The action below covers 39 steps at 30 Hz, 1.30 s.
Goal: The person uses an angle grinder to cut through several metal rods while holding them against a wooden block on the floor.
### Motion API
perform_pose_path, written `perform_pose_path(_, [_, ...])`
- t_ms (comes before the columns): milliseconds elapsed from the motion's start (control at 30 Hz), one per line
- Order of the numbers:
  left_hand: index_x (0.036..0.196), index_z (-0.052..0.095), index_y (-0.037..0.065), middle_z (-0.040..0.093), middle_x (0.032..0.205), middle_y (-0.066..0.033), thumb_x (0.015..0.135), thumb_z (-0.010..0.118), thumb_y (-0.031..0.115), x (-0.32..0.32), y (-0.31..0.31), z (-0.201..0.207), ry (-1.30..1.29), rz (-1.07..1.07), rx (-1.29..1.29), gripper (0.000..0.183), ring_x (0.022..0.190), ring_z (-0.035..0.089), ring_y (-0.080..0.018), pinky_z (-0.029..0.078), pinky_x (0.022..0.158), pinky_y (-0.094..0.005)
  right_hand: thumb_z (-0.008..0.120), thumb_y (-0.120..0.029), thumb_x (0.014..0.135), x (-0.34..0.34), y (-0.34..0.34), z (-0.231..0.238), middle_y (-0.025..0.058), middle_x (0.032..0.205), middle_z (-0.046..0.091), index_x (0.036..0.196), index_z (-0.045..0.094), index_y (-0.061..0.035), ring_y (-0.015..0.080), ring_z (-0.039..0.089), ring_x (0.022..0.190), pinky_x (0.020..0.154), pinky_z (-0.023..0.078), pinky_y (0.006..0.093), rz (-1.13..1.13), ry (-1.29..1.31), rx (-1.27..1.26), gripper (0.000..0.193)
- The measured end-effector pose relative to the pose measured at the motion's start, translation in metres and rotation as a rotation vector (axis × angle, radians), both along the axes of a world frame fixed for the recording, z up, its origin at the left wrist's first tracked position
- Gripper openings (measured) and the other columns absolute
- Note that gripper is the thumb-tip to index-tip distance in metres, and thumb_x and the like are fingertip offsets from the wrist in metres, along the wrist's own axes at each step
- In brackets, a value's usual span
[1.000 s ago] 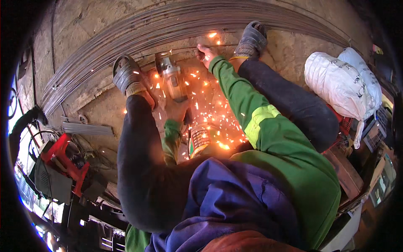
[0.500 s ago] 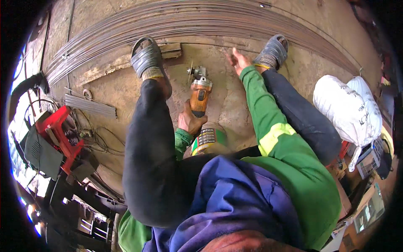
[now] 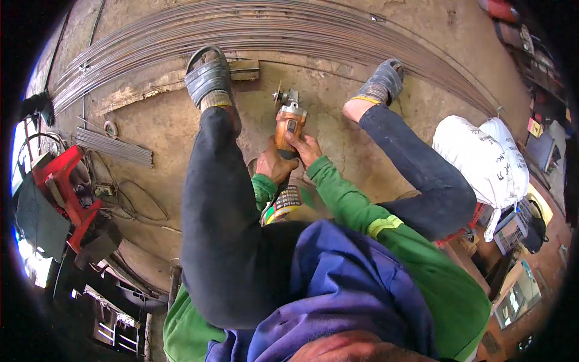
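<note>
Between my legs, an orange angle grinder points away from me, its metal head and disc at the far end. My left hand is wrapped round the dark rear part of its body. Against the grinder's right side, my right hand is closed, with the thumb lying on top near the switch. Just below my hands stands a can-like container with a green, white and dark striped side, partly hidden by my sleeve and leg.
A long bundle of thin metal rods curves across the floor beyond my sandalled feet. A wooden plank lies before it. Short rods, cables and a red metal frame are at left. White sacks stand at right.
My right hand has come down from beside my right foot onto the grinder, closing on it. My left hand stays on the grinder. My right foot has shifted slightly left.
</note>
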State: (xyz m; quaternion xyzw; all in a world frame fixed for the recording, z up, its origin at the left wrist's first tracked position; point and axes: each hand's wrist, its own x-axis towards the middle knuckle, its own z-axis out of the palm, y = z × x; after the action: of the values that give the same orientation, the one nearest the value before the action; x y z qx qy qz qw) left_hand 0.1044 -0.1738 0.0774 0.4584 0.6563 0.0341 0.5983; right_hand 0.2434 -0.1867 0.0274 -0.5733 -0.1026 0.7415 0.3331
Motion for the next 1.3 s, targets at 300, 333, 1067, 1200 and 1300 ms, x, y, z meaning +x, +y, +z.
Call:
perform_pose_path(300, [0.118, 0.038, 0.004, 0.061, 0.101, -0.03, 0.062, 0.074, 0.025, -0.012, -0.008, 0.007, 0.019, -0.062, 0.086, 0.069, 0.093, 0.06, -0.0458, 0.049, 0.077, -0.049, 0.074, -0.014, 0.079, 0.009, -0.003, 0.004, 0.0071, 0.117, 0.059, 0.127, 0.049, -0.003, 0.02, 0.055, 0.11, 0.098, 0.043, 0.0368, -0.012, 0.339, -0.176, 0.055])
perform_pose_path(333, [0.118, 0.038, 0.005, 0.061, 0.101, -0.0294, 0.062, 0.074, 0.025, -0.015, -0.012, 0.003, 0.014, -0.056, 0.127, 0.07, 0.093, 0.06, -0.0458, 0.049, 0.077, -0.049, 0.075, -0.013, 0.078, 0.009, -0.003, 0.006, 0.0071, 0.119, 0.058, 0.128, 0.048, -0.0038, 0.0203, 0.054, 0.112, 0.1, 0.042, 0.0372, -0.03, 0.387, -0.167, 0.057])
perform_pose_path(1067, [0.112, 0.06, 0.011, 0.061, 0.114, -0.0181, 0.086, 0.044, 0.04, -0.088, 0.192, -0.012, 0.583, 0.222, 0.704, 0.042, 0.106, 0.057, -0.0369, 0.045, 0.09, -0.0457, 0.059, -0.006, 0.081, 0.163, 0.094, 0.025, 0.01, 0.075, 0.067, 0.092, 0.064, 0.001, 0.0176, 0.061, 0.053, 0.043, 0.048, 0.0313, 0.668, -0.563, -0.213, 0.014])
perform_pose_path(1200, [0.11, 0.063, 0.011, 0.061, 0.116, -0.0164, 0.09, 0.037, 0.04, -0.099, 0.209, -0.041, 0.633, 0.211, 0.503, 0.044, 0.109, 0.056, -0.0357, 0.044, 0.093, -0.0456, 0.062, -0.011, 0.085, 0.115, 0.144, 0.078, 0.0042, 0.078, 0.065, 0.102, 0.063, -0.0029, 0.0104, 0.057, 0.064, 0.055, 0.046, 0.0243, 0.478, -0.855, 0.205, 0.019])
perform_pose_path(1300, [0.113, 0.062, 0.005, 0.059, 0.119, -0.0206, 0.09, 0.04, 0.043, -0.105, 0.202, -0.063, 0.577, 0.316, 0.642, 0.05, 0.11, 0.055, -0.0368, 0.044, 0.093, -0.043, 0.067, -0.013, 0.081, 0.081, 0.167, 0.057, 0.0096, 0.082, 0.067, 0.097, 0.065, -0.0024, 0.0165, 0.065, 0.073, 0.068, 0.052, 0.03, 0.504, -0.878, 0.541, 0.019])
